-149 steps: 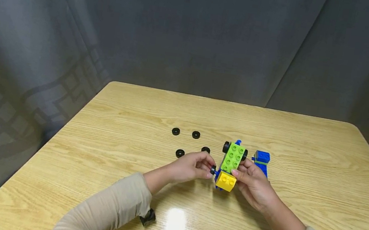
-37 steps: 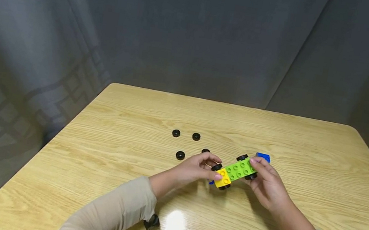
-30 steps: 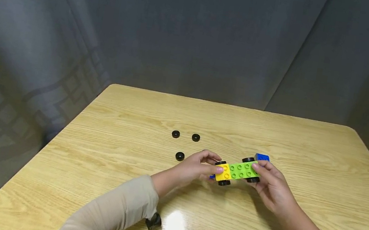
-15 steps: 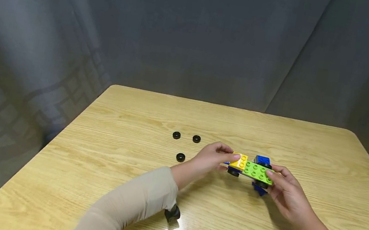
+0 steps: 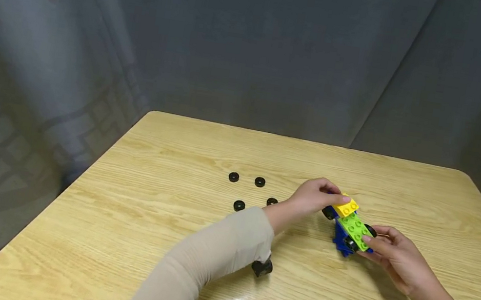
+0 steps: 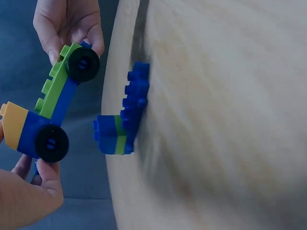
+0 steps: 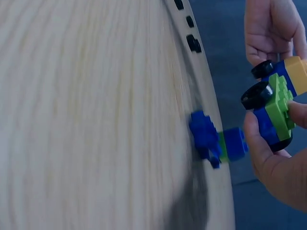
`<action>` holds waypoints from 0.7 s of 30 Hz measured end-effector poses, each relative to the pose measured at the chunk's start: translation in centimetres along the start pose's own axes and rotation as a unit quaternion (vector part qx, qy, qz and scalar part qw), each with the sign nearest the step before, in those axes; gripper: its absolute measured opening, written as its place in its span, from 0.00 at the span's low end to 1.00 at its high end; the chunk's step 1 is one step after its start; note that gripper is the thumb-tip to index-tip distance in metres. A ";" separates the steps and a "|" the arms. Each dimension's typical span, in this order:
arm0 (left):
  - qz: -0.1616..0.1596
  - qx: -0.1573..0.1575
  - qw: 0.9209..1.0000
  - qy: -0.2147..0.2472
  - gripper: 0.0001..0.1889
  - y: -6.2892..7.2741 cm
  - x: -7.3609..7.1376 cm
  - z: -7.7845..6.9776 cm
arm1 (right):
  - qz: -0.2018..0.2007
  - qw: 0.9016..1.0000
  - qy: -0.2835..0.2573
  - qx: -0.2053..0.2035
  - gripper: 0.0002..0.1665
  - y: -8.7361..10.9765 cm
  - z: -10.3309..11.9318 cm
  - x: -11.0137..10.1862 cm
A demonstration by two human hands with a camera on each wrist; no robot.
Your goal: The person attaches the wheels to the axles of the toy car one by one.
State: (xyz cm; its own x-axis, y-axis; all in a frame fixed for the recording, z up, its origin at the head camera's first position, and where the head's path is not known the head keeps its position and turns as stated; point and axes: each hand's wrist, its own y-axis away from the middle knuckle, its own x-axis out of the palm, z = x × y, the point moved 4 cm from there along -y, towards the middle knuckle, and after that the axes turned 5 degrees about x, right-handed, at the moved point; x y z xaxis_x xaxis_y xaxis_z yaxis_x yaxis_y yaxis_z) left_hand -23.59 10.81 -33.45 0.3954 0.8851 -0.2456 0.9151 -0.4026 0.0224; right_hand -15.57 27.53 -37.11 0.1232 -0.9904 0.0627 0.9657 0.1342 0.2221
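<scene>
A toy brick car (image 5: 357,228) with a lime green plate, a yellow brick (image 5: 347,206), a blue base and black wheels is held above the table between both hands. My left hand (image 5: 315,197) pinches its yellow end, thumb on top. At the green end, my right hand (image 5: 401,259) grips the car with the thumb on the plate. In the left wrist view, a wheel (image 6: 52,143) sits on the car's near end and another wheel (image 6: 83,64) at the far end. Below the car, a blue brick piece (image 6: 136,96) with a green layer stands on the table, partly hidden in the head view.
Several loose black wheels lie left of the hands, among them one wheel (image 5: 234,176) at the back and another wheel (image 5: 239,205) nearer. The wooden table (image 5: 164,159) ends at a grey curtain (image 5: 255,48). A black wrist device (image 5: 262,267) hangs under the left sleeve.
Five seconds ago my left hand held a wheel at the car's yellow end; that wheel is now on the car. Both hands have since carried the car rightward and turned it, yellow end pointing away.
</scene>
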 end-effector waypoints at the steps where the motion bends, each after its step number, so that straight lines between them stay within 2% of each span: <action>1: 0.005 0.003 1.000 -0.017 0.14 -0.3 0.4 -0.3 | 0.000 1.000 0.007 -0.003 0.16 0.0 0.0 -0.3; 6: 0.019 0.016 0.994 -0.110 0.16 -1.5 2.0 -1.9 | 0.012 0.999 -0.028 -0.032 0.12 -0.2 0.2 -2.3; 10: 0.032 0.030 0.982 -0.186 0.18 -2.3 3.0 -2.7 | 0.020 0.998 -0.048 -0.036 0.12 -0.4 0.3 -3.6; 14: 0.058 0.049 0.969 -0.234 0.22 -3.2 4.2 -3.1 | 0.005 0.998 -0.054 -0.030 0.09 -0.6 0.5 -4.9; 16: 0.071 0.052 0.966 -0.244 0.24 -3.6 4.7 -3.1 | -0.015 0.999 -0.027 -0.015 0.08 -0.6 0.5 -5.5; 18: 0.085 0.053 0.964 -0.247 0.26 -4.0 5.3 -3.1 | -0.036 0.999 0.033 0.013 0.08 -0.6 0.6 -6.0; 21: 0.098 0.050 0.962 -0.249 0.27 -4.5 6.5 -3.1 | -0.051 0.987 0.139 0.056 0.15 -0.4 0.7 -6.7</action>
State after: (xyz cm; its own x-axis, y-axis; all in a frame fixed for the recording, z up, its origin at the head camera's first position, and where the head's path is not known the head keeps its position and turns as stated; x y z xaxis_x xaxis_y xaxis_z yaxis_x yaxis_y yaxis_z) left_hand -24.88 19.05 -32.18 0.4492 0.5788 -0.6806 0.8050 -0.5926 0.0273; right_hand -16.98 34.17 -36.92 0.0986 -0.9679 -0.2311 0.9470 0.0198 0.3207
